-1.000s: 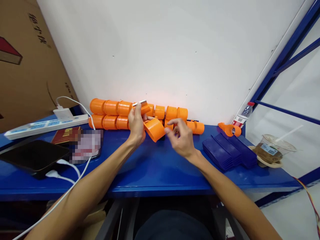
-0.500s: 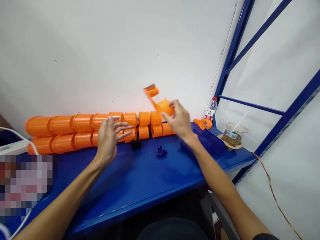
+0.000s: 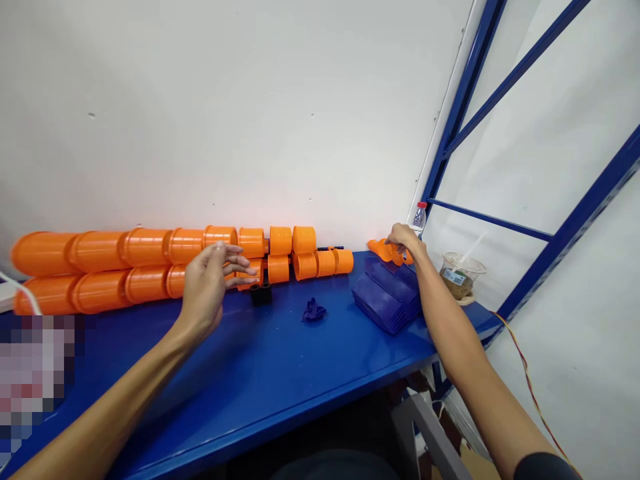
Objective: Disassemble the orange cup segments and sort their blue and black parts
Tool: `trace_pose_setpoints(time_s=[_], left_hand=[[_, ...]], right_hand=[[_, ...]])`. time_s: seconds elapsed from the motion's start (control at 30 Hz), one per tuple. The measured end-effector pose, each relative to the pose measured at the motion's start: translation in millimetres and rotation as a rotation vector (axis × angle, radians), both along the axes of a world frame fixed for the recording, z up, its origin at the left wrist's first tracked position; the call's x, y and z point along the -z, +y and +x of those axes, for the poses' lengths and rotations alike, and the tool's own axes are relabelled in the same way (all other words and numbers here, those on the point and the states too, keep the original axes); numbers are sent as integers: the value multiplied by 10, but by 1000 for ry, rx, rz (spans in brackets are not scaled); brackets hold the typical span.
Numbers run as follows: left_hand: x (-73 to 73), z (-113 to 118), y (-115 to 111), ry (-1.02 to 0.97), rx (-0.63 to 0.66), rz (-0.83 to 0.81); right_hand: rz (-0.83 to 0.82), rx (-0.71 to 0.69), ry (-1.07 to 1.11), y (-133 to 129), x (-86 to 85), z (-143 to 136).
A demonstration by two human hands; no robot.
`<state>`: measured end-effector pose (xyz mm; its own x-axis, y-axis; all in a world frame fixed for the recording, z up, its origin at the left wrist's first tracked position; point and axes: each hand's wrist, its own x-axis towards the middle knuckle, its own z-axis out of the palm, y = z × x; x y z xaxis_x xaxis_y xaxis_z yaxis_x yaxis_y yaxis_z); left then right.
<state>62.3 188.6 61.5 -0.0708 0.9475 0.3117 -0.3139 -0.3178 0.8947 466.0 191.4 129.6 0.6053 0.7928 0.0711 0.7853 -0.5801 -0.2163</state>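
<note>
White wall (image 3: 225,120) stands behind a glossy blue table (image 3: 260,380), with a blue metal frame (image 3: 493,93) at the right. Orange plastic pieces (image 3: 381,251) lie near the wall, behind a stack of flat dark-blue pieces (image 3: 383,297). Their visible long axis runs roughly sideways along the wall, the narrower end pointing left and the rounded part lying under the right hand (image 3: 404,239). That hand's fingers bend down at the orange pieces; whether they pinch one, I cannot tell. The left hand (image 3: 204,292) is open, fingers spread and pointing right, in front of two long rows of orange plastic cylinders (image 3: 145,247). Just beside its fingers sits a small black block (image 3: 261,294), with a crumpled-looking dark-blue piece (image 3: 313,311) farther right. A red-capped clear bottle (image 3: 420,216) stands behind the right hand, near a clear plastic cup (image 3: 457,279) with a pale straw
</note>
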Motion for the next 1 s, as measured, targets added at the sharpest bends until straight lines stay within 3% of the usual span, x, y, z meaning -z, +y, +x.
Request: trace_pose_setpoints(time_s=[0.33, 0.6, 0.67, 0.73, 0.87, 1.0], left_hand=[[-33, 35, -44, 33, 8, -20], [-57, 52, -72, 30, 5, -29], [-50, 47, -66, 35, 6, -26], [-38, 40, -57, 39, 5, -19], [-11, 25, -44, 45, 16, -4], [13, 22, -38, 56, 30, 19]], right_hand=[[-43, 52, -1, 114, 187, 130], [36, -15, -98, 4, 111, 0], [79, -86, -139, 0, 84, -152], [93, -255, -164, 27, 99, -361], [-111, -642, -185, 149, 260, -812], [-290, -727, -186, 269, 390, -1025]])
